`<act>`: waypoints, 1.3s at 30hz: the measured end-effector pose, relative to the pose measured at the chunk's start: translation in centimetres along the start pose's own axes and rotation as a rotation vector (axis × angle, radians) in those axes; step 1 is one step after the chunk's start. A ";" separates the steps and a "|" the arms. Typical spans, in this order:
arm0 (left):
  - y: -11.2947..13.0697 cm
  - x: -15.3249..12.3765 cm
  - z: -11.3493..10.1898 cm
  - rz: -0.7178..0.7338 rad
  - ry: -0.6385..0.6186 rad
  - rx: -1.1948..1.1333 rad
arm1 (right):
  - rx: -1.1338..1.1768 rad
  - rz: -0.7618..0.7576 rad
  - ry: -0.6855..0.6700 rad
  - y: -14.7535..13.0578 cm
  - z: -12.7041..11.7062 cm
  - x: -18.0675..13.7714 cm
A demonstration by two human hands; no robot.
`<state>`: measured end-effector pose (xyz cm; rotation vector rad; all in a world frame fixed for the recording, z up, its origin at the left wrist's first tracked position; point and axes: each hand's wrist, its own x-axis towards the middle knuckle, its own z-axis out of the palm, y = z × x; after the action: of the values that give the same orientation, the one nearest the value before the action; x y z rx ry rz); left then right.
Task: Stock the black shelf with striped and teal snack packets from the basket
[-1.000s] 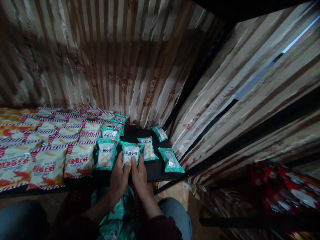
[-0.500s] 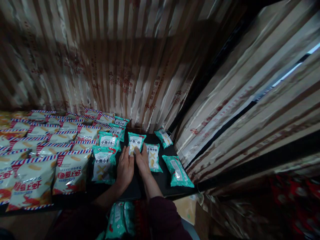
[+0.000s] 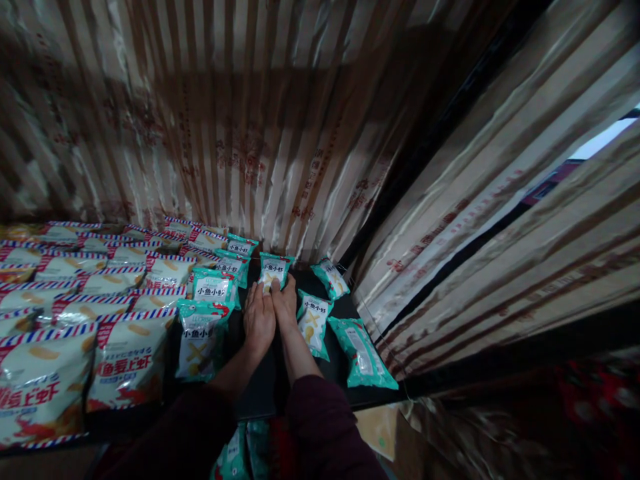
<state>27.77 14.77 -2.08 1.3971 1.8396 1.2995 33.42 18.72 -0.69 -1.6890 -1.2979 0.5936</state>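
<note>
Both of my hands reach to the back of a dark shelf [image 3: 260,393]. My left hand [image 3: 259,317] and my right hand [image 3: 285,305] lie side by side, their fingers closed on the near edge of one teal snack packet [image 3: 275,267] that stands close to the striped back wall. A row of teal packets [image 3: 215,288] runs along the left of my hands. Three more teal packets [image 3: 313,321] lie loose to the right.
White snack bags with red and blue striped edges [image 3: 120,353] fill the shelf's left side in rows. Shiny striped sheeting [image 3: 250,133] forms the back and right walls. More teal packets [image 3: 235,457] sit below the shelf edge by my sleeves.
My two hands have pushed the teal packet from the shelf's front edge back toward the wall. The view has shifted forward with my arms stretched further in.
</note>
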 end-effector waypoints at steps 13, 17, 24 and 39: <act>-0.9 4.1 2.2 0.046 0.047 0.020 | -0.123 0.034 -0.024 -0.9 2.0 2.3; -1.2 4.6 2.3 0.072 0.048 0.029 | -0.137 0.010 -0.022 -1.0 2.3 3.0; -1.3 5.0 2.4 0.062 0.069 0.044 | -0.136 -0.030 -0.057 -0.7 2.9 3.8; -1.4 4.8 2.5 0.013 0.040 0.006 | -0.186 -0.008 -0.104 -0.4 3.1 4.9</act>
<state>27.47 20.19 -3.61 1.3978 1.8649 1.3384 32.34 24.43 -1.12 -1.8225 -1.4713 0.5770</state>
